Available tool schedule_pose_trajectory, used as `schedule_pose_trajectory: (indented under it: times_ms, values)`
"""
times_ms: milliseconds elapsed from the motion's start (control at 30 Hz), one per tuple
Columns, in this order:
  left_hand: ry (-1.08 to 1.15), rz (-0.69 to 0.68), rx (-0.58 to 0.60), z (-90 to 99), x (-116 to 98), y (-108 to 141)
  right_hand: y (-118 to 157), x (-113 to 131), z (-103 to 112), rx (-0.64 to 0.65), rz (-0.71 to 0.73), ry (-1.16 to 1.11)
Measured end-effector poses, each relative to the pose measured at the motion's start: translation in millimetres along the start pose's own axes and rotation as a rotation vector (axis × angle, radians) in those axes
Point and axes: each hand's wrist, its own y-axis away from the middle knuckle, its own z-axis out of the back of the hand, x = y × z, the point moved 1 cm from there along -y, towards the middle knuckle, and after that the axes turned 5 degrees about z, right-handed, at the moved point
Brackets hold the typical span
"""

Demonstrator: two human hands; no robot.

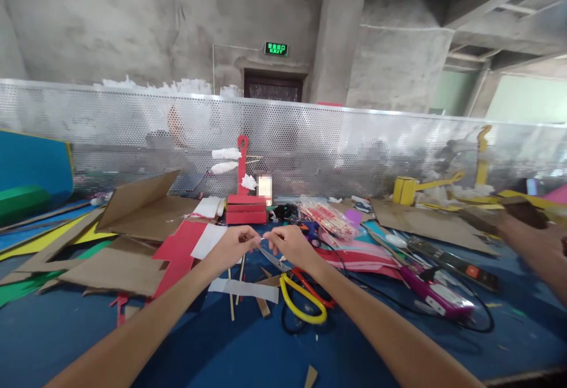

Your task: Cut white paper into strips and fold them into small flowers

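Observation:
My left hand [239, 241] and my right hand [287, 243] meet above the blue table, fingertips pinched close together. A tiny whitish bit shows between them, too small to name. Just below my right hand lie scissors [305, 300] with yellow and orange handles, blades pointing up and left. Under my left hand, thin wooden sticks [231, 305] lie across a white paper strip [220, 285]. Beyond my hands sits a red box [246, 209] with a red upright piece [242, 166] behind it, and white wrapped pieces [225, 153] beside that.
Cardboard [119, 267] and red paper [179, 249] lie at left. A bag of sticks [330, 218], a purple device [436, 296] with a cable and a dark remote-like object [456, 264] are at right. Another person's hand [527, 246] reaches in far right. A perforated metal panel [310, 146] stands behind.

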Motion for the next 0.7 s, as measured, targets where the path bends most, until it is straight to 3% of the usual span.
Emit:
schedule_pose_trajectory:
  times_ms: [100,233,433,700]
  values:
    - [-0.024,0.011,0.026,1.5,-1.0,1.5,0.6,1.0,0.7,0.041,-0.013,-0.041]
    - [-0.094,0.043,0.059,3.7,0.3,2.9,0.5,10.6,4.0,0.025,0.09,-0.083]
    - [-0.079,0.034,0.059,3.5,8.4,0.0,-1.7,10.1,1.4,-0.014,0.114,0.04]
    - [-0.065,-0.005,0.048,3.5,1.5,1.9,-2.7,-2.1,-0.5,0.028,0.025,0.071]
